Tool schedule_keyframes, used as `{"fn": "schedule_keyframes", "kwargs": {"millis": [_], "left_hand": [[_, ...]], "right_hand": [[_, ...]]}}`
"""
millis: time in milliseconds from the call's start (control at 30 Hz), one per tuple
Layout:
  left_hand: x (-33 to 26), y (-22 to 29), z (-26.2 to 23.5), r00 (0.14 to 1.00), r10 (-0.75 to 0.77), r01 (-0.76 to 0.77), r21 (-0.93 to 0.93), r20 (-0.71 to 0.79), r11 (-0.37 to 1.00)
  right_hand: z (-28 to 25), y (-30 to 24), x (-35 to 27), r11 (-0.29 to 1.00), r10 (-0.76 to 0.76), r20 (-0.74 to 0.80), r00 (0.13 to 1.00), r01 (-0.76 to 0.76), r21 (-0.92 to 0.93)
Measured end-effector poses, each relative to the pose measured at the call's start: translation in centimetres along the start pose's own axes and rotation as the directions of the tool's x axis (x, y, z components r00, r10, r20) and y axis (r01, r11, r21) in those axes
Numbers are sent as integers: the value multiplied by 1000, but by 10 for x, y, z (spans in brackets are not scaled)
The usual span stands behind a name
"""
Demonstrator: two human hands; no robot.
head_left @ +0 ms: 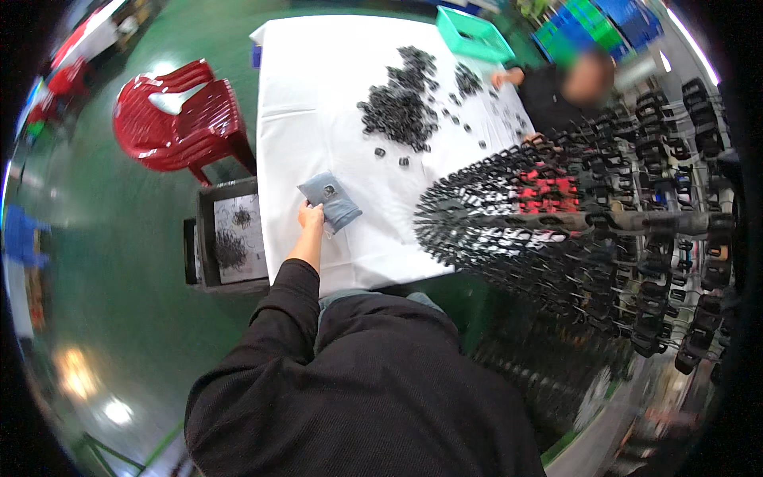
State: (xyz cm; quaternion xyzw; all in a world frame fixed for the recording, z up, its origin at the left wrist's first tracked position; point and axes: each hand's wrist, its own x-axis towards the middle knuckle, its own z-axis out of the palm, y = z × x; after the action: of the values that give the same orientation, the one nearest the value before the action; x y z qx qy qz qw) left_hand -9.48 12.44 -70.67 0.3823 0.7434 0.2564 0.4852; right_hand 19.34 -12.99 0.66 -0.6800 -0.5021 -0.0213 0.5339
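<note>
My left hand [311, 215] reaches forward over the near left of the white-covered table [302, 119]. Its fingers are closed on the lower left edge of a folded, blue-grey cloth pad [342, 211]. One small black part [331, 191] lies on top of the pad, too small to make out in detail. My right hand does not show. Farther up the table is a large heap of small black plastic pieces [400, 103], with a few strays around it.
A rack densely hung with black parts [604, 222] fills the right side. Behind it a person [556, 95] reaches toward loose pieces beside a green bin [474, 36]. Left of the table are stacked red chairs [183, 119] and a dark crate [208, 238] holding thin black strands.
</note>
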Motion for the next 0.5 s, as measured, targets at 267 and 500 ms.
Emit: {"fn": "schedule_keyframes", "kwargs": {"millis": [267, 500], "left_hand": [[-37, -48, -38, 967, -81, 68, -62, -242, 996], [-160, -98, -93, 914, -222, 12, -525, -338, 851]], "right_hand": [[59, 57, 65, 939, -211, 320, 923, 101, 328], [107, 35, 86, 832, -410, 453, 792, 121, 541]]}}
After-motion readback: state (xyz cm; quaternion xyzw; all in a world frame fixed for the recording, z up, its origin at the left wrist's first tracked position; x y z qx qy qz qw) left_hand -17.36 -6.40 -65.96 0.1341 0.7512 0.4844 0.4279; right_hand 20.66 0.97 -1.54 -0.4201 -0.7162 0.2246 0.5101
